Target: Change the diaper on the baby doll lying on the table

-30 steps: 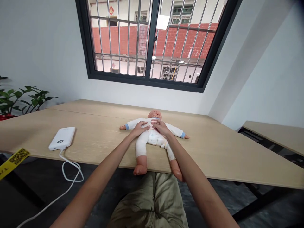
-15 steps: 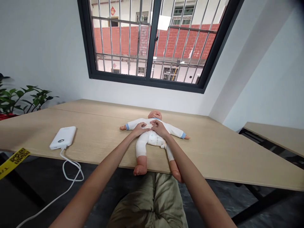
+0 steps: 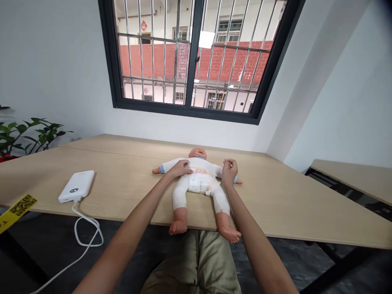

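A baby doll (image 3: 196, 166) in a white outfit with blue cuffs lies on its back, its feet towards me at the table's edge. Around its hips is a white diaper (image 3: 198, 184) with a coloured band at the waist. My left hand (image 3: 180, 168) rests against the doll's waist on the left, thumb stretched over the diaper's top edge and apart from the bent fingers. Raised over the doll's sleeve on the right, my right hand (image 3: 229, 170) has its fingers curled together; whatever they may hold is hidden.
The doll lies on a light wooden table (image 3: 122, 179). On the left are a white power bank (image 3: 78, 184) with a white cable (image 3: 87, 220) hanging off the edge, and a yellow label (image 3: 18, 210). Behind stand a plant (image 3: 36, 132) and a barred window (image 3: 186, 61).
My right hand has left the doll's waist and moved right, above its sleeve, uncovering the diaper's coloured band. My left hand stays at the waist. The view has tilted slightly up.
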Demonstrator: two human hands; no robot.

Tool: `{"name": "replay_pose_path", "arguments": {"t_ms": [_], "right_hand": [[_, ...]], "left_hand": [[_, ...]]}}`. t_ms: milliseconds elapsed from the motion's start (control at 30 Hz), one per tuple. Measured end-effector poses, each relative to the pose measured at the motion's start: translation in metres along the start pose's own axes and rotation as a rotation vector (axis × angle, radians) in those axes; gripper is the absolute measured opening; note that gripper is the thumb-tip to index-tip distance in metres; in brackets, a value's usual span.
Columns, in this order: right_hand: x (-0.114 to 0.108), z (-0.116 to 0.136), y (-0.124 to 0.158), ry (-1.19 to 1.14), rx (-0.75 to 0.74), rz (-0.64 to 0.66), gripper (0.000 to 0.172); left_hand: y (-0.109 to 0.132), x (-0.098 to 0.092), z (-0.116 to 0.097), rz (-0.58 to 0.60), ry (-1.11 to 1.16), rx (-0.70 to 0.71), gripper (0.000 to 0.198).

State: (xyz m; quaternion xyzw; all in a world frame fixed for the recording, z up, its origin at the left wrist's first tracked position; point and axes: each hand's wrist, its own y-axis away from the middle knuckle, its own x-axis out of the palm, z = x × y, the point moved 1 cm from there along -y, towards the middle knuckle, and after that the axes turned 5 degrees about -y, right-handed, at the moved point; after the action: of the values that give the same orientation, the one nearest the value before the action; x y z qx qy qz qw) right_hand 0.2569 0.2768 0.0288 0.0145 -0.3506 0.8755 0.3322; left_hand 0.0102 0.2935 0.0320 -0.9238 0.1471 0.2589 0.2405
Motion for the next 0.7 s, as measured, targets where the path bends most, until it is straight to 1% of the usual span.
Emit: {"name": "replay_pose_path", "arguments": {"t_ms": [100,167,200,333,433,700], "right_hand": [[-0.025,-0.028,-0.003,0.184,0.000,-0.060,0.019],[-0.034,-0.041,-0.002,0.279,-0.004,-0.057,0.019],[-0.036,-0.045,0.000,0.318,-0.003,-0.035,0.019],[-0.034,-0.048,0.005,0.428,0.006,0.105,0.018],[-0.033,-0.046,0.007,0.449,-0.004,0.163,0.018],[-0.035,-0.049,0.006,0.449,0.022,0.149,0.017]], "left_hand": [[-0.010,-0.003,-0.005,0.135,-0.002,0.027,0.035],[-0.013,-0.004,-0.007,0.204,-0.009,0.040,0.039],[-0.013,-0.005,-0.007,0.222,-0.015,0.044,0.041],[-0.010,-0.003,0.000,0.221,-0.046,0.047,0.044],[-0.008,-0.002,0.004,0.209,-0.067,0.047,0.045],[-0.004,0.000,0.001,0.221,-0.065,0.060,0.050]]}}
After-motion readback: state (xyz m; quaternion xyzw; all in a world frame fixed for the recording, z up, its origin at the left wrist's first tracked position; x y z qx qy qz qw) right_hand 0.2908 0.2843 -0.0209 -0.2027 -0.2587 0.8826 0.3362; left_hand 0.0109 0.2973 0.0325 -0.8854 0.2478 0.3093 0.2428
